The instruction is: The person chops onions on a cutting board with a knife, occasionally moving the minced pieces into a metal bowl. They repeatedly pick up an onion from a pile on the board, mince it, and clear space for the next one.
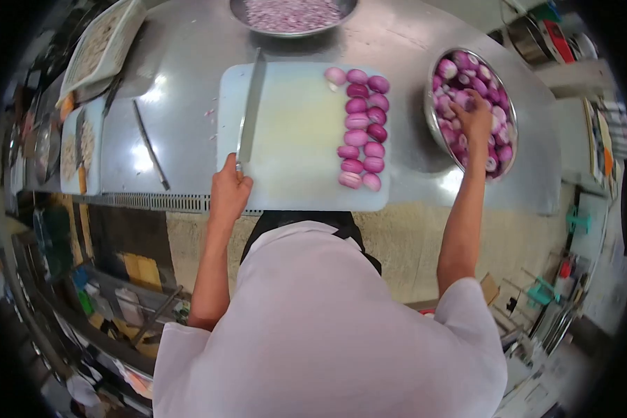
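Working at a steel table (188, 70) in a crowded kitchen, over a white cutting board (292, 139). Clasping a knife (251, 104) at the board's left edge, left hand (228, 194) grip closed round the handle. Reaching the right hand (475, 117) into the bowl (428, 115) of peeled onions (460, 73) right of the board, grip unreadable there. Seemingly restocking the onion rows (364, 125) on the board; next needing one firm pick and a carry back.

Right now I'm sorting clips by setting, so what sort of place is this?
Likely a commercial kitchen prep station: a stainless steel counter, a big metal bowl of peeled red onions, and a cutting board where the left hand holds a large knife.
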Available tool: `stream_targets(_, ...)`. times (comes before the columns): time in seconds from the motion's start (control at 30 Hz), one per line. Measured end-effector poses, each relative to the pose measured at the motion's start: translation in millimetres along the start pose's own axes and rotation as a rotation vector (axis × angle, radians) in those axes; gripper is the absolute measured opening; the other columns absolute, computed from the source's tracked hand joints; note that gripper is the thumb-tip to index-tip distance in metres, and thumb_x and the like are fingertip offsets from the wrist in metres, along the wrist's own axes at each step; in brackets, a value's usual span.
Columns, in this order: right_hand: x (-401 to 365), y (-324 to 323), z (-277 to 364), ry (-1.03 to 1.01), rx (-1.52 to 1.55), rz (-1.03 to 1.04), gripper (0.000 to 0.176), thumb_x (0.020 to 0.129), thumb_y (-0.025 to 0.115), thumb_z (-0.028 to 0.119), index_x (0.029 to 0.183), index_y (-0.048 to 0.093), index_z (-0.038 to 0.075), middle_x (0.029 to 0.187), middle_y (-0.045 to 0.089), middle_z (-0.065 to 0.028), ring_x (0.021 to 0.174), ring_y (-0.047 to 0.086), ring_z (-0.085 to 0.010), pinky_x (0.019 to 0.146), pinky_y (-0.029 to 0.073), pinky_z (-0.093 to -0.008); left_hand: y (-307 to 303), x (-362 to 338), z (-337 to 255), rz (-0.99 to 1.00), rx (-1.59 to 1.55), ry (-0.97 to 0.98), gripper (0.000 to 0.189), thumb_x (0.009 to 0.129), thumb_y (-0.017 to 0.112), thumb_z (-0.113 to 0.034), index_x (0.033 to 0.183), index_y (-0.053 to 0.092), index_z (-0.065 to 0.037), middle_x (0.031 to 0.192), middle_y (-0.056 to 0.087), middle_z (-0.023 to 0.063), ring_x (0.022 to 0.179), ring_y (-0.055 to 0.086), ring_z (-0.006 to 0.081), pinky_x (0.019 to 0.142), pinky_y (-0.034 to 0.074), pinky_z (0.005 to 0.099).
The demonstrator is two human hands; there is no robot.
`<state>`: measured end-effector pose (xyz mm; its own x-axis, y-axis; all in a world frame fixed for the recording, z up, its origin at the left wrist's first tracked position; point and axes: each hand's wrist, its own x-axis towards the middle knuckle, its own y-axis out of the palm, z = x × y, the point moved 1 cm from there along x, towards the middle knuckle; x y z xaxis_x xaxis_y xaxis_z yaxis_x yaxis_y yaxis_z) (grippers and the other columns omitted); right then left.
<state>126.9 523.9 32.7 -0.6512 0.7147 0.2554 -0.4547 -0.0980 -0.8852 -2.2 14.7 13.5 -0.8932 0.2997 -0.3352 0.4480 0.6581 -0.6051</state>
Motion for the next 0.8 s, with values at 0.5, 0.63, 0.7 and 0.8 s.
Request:
stream_targets(0.5, -157.8, 108.9, 239.4, -0.513, 0.505, 0.478, 0.046, 0.072, 0.072, -0.003, 0.115, 0.059, 0.008, 0.107, 0.063, -0.011, 0.106, 0.058, -0.0341, 0.086, 0.05, -0.0447, -15.7, -22.4, -24.4, 0.023, 0.105, 0.126, 0.021, 0.08, 0.058, -0.006, 0.098, 0.051, 0.004, 0.056, 0.046, 0.0143, 0.047, 0.047, 0.0248, 0.049, 0.04, 0.0385)
stream_targets(0.63, -162.9, 109.7, 235.4, -0.403, 0.594, 0.436, 0.023, 0.076, 0.068, -0.002, 0.097, 0.064, 0.005, 0.097, 0.063, -0.0131, 0.094, 0.061, -0.0354, 0.08, 0.051, -0.0446, -28.9, -49.4, -44.8, 0.076, 0.096, 0.121, 0.022, 0.08, 0.059, -0.005, 0.097, 0.049, 0.005, 0.056, 0.045, 0.0164, 0.051, 0.045, 0.0279, 0.053, 0.039, 0.0399)
stream_targets(0.7, -166.0, 115.9, 240.4, -0.415, 0.583, 0.398, 0.014, 0.078, 0.066, -0.001, 0.092, 0.064, 0.003, 0.094, 0.062, -0.0138, 0.09, 0.061, -0.0359, 0.077, 0.051, -0.0448, -32.7, -57.4, -48.0, 0.159, 0.138, 0.153, 0.022, 0.08, 0.06, -0.004, 0.096, 0.049, 0.005, 0.057, 0.049, 0.0187, 0.053, 0.049, 0.0342, 0.055, 0.041, 0.0435)
stream_targets(0.8, -164.7, 119.4, 243.8, -0.435, 0.566, 0.339, 0.004, 0.081, 0.063, 0.001, 0.085, 0.065, 0.001, 0.088, 0.06, -0.0147, 0.084, 0.061, -0.0367, 0.075, 0.05, -0.0454, -29.0, -62.4, -42.1, 0.211, 0.223, 0.166, 0.021, 0.081, 0.06, -0.004, 0.096, 0.047, 0.004, 0.061, 0.054, 0.0221, 0.059, 0.054, 0.0421, 0.058, 0.043, 0.0473)
